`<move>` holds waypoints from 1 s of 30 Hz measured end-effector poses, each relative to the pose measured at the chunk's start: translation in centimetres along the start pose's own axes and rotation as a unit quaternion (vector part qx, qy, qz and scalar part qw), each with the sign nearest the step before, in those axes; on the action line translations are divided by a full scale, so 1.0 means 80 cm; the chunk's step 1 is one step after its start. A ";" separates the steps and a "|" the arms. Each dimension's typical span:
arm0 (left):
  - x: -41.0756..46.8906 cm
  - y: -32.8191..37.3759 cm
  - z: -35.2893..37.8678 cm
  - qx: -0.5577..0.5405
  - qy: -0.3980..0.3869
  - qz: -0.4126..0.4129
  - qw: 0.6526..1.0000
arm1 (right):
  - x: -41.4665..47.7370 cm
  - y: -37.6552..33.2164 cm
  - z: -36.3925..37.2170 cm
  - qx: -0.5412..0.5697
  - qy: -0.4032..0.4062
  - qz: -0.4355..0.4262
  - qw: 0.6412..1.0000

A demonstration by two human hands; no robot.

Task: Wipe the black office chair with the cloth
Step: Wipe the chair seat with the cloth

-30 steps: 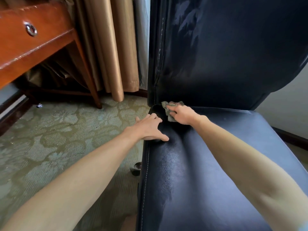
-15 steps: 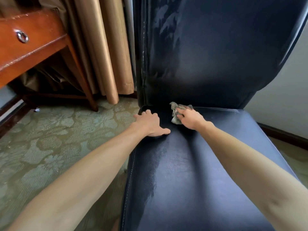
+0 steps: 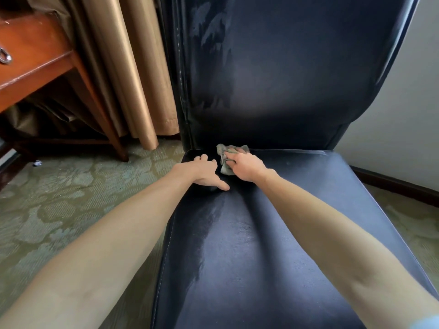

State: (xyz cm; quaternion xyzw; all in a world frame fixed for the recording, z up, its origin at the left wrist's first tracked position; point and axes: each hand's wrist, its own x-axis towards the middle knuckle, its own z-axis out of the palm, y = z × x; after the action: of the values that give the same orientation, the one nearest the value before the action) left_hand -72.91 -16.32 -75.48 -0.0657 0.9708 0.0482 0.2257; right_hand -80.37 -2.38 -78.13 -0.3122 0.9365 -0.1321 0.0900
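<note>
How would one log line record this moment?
left hand: rests on chair seat | right hand: grips cloth at seat's rear

The office chair (image 3: 273, 233) is upholstered in smooth, glossy black leather-like material with pale stitching along the seat edge. The cloth (image 3: 225, 154) is crumpled, matt grey-green fabric. The desk (image 3: 35, 58) is polished reddish wood with a shiny metal ring pull (image 3: 4, 57); the curtain (image 3: 133, 67) has a satin sheen, the carpet (image 3: 71, 186) a rough patterned weave.
</note>
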 end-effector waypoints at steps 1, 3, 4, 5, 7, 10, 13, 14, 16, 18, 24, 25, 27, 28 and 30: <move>0.000 0.002 0.000 -0.008 0.000 -0.005 1.000 | -0.003 0.004 -0.001 0.000 0.001 0.003 1.000; 0.000 0.008 0.002 -0.024 0.000 -0.021 0.999 | -0.013 0.015 -0.006 -0.005 0.005 0.008 1.000; 0.000 0.010 0.003 -0.027 0.000 -0.032 0.999 | -0.020 0.021 -0.009 -0.008 0.010 0.012 1.000; 0.000 0.013 0.004 -0.027 0.001 -0.044 0.999 | -0.027 0.029 -0.012 -0.010 0.017 0.021 1.000; -0.001 0.021 0.002 -0.024 0.020 -0.057 0.998 | -0.039 0.054 -0.020 -0.011 0.024 0.047 0.999; 0.002 0.038 -0.001 -0.017 0.066 -0.014 0.998 | -0.050 0.095 -0.029 -0.021 0.019 0.066 0.997; 0.008 0.058 0.007 -0.021 0.045 0.018 0.999 | -0.055 0.113 -0.031 -0.027 0.016 0.071 0.997; 0.009 0.060 0.008 -0.028 0.035 0.016 0.999 | -0.053 0.113 -0.030 -0.028 0.017 0.072 0.997; 0.013 0.058 0.008 -0.038 0.025 0.019 0.999 | -0.044 0.106 -0.027 -0.026 0.018 0.062 0.998; 0.015 0.055 0.006 -0.036 0.022 0.022 0.999 | -0.029 0.091 -0.023 -0.018 0.016 0.047 0.999; 0.015 0.061 0.002 -0.029 0.019 0.013 0.999 | -0.002 0.058 -0.017 -0.010 0.005 0.040 0.999; 0.015 0.061 0.001 -0.027 0.019 0.011 0.999 | -0.003 0.061 -0.019 -0.005 0.002 0.048 0.999; 0.017 0.061 -0.001 -0.023 0.016 0.008 1.000 | -0.007 0.074 -0.020 0.001 0.000 0.063 0.998; 0.017 0.062 -0.002 -0.022 0.015 0.007 1.000 | -0.010 0.082 -0.022 0.001 0.001 0.070 0.998; 0.015 0.062 -0.003 -0.023 0.014 0.005 1.000 | -0.018 0.103 -0.029 -0.005 0.009 0.088 0.996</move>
State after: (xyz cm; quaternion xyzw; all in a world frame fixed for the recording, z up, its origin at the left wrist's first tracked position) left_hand -74.83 -11.55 -75.47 -0.0668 0.9729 0.0704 0.2099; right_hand -84.45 5.31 -78.27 -0.2281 0.9616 -0.1221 0.0911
